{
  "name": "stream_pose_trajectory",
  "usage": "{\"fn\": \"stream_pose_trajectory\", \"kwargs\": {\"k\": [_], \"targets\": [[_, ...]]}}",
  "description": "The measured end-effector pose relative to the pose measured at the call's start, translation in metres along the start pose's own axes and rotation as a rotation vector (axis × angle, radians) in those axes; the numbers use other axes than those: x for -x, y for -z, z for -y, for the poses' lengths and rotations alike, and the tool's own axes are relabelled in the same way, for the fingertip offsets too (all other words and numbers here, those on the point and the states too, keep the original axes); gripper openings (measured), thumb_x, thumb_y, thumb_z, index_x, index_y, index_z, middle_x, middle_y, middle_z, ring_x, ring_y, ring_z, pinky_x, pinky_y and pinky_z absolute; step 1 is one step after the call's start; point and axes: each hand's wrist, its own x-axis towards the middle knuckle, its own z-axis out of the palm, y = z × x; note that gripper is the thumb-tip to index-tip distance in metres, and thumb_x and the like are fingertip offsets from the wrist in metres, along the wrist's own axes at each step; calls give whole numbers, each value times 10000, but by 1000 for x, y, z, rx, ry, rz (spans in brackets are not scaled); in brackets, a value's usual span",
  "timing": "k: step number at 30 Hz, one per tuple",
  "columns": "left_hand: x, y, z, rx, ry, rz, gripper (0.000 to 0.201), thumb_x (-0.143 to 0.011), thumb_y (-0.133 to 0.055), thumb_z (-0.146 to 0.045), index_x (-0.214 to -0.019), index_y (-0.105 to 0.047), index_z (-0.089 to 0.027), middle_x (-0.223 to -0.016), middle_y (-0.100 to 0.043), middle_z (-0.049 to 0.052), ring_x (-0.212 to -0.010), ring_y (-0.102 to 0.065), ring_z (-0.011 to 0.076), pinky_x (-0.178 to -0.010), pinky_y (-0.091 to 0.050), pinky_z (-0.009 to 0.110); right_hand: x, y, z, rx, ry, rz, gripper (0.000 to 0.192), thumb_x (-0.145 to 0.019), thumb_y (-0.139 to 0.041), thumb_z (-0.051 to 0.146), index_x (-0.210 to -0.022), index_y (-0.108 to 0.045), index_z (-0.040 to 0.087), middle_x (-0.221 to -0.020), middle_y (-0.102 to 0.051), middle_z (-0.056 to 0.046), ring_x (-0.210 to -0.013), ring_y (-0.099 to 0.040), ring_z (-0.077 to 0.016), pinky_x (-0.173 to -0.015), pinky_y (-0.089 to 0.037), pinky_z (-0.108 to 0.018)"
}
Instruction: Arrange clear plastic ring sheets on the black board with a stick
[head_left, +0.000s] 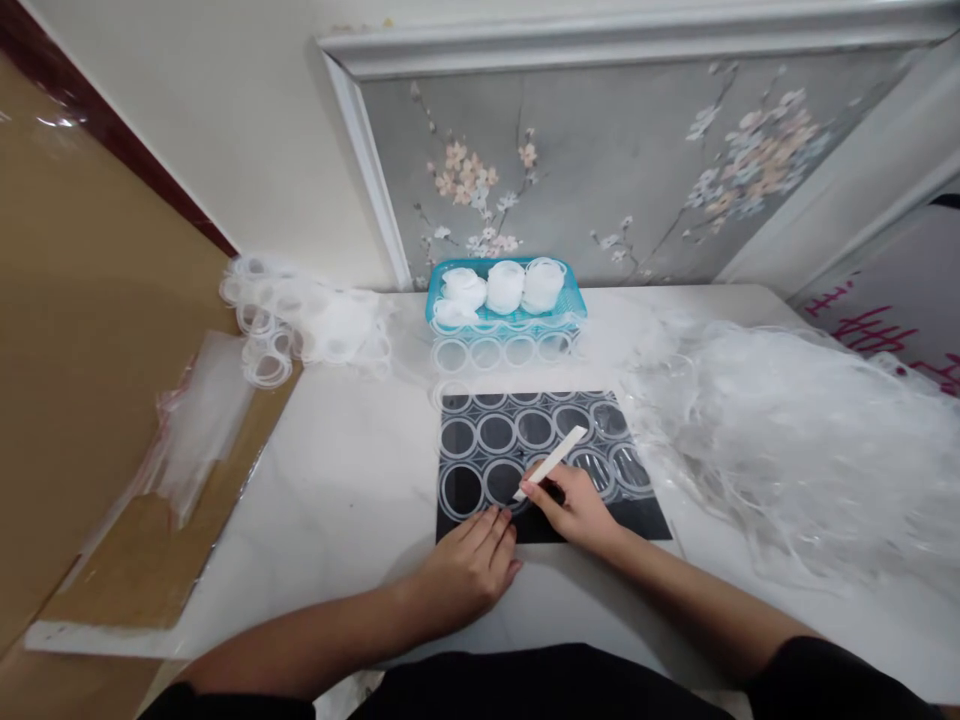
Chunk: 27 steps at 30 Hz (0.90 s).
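Left hand (472, 565) laid flat, fingers side by side, fingertips at near edge of the ring sheet (496, 432). Right hand (576, 508) pinching a white stick (559, 455), its lower end over the near row of rings. Sheet lies on a black mat (645, 522), mid-bench (337, 465). Heaped clear film (810, 440) to the right. Beyond: ring strip (486, 353), then blue basket (504, 262) holding white bundles (505, 287). Loose rings (266, 365) far left.

Passage over tabletop (337, 470) left of black mat (641, 518), plastic heap (810, 440) (sprawling) blocking the right, blue basket (576, 300) behind.
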Motion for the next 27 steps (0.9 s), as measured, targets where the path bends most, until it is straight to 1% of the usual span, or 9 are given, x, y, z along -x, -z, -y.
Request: {"fn": "stream_pose_trajectory", "kwargs": {"k": [4, 7, 9, 11, 14, 17, 22, 25, 27], "targets": [[0, 1, -1, 30, 15, 41, 324, -912, -494, -278, -1072, -607, -20, -1115, -644, 179, -1067, -595, 263, -946, -447, 355, 1, 1, 2, 66, 85, 3, 195, -891, -460, 306, -829, -584, 168, -753, -652, -53, -669, -602, -141, -632, -485, -264], [-1, 4, -1, 86, 57, 40, 325, -920, -475, -276, -1087, -599, -26, -1121, -642, 174, -1074, -588, 259, -948, -449, 360, 4, 2, 3, 218, 283, 20, 138, -892, -452, 232, -883, -576, 170, -937, -660, -89, -906, -611, -186, -804, -502, -336], [-2, 6, -1, 149, 111, 46, 318, -919, -467, -269, -1101, -591, -39, -1101, -651, 157, -1062, -588, 252, -937, -463, 360, 9, 1, 3, 364, 428, 46, 126, -886, -449, 173, -919, -571, 176, -1092, -640, -90, -1143, -527, -241, -978, -418, -461], [-3, 6, 0, 222, 152, 67, 304, -910, -473, -258, -1100, -587, -51, -1078, -655, 144, -1043, -590, 245, -925, -478, 357, 16, -3, 3, 490, 514, 79, 143, -883, -437, 131, -926, -565, 179, -1148, -633, -68, -1289, -402, -286, -1070, -248, -603], [-3, 5, 3, 315, 160, 88, 266, -894, -480, -235, -1064, -592, -63, -1048, -656, 143, -1013, -598, 231, -934, -484, 357, 25, -12, 2, 620, 561, 104, 156, -887, -425, 120, -925, -566, 175, -1108, -657, -62, -1336, -333, -314, -1061, -68, -708], [-4, 4, 5, 358, 147, 70, 242, -896, -457, -204, -1050, -597, -78, -1041, -662, 134, -982, -608, 213, -937, -487, 358, 18, -11, 3, 710, 599, 66, 170, -887, -433, 126, -948, -583, 175, -1077, -665, -82, -1286, -403, -309, -1055, -33, -717], [-5, 5, 6, 337, 223, -6, 242, -909, -486, -253, -1024, -629, -95, -1030, -681, 111, -984, -606, 218, -862, -526, 340, -19, 30, 11, 574, 466, -208, 231, -893, -400, 129, -937, -609, 217, -1012, -685, -51, -1185, -505, -242, -1115, -78, -636], [-6, 5, 5, 271, 175, 8, 260, -913, -485, -254, -1035, -634, -79, -1056, -677, 126, -986, -612, 230, -842, -532, 351, -25, 52, 18, 294, 245, -354, 207, -915, -417, 255, -934, -618, 207, -960, -679, -57, -1059, -582, -217, -1060, -346, -480], [-6, 5, 4, 203, 116, 21, 279, -915, -479, -246, -1048, -631, -55, -1076, -670, 142, -996, -615, 244, -850, -525, 363, -19, 53, 19, 97, 89, -328, 260, -916, -428, 365, -893, -621, 192, -945, -668, -68, -931, -625, -197, -894, -480, -362]]}}
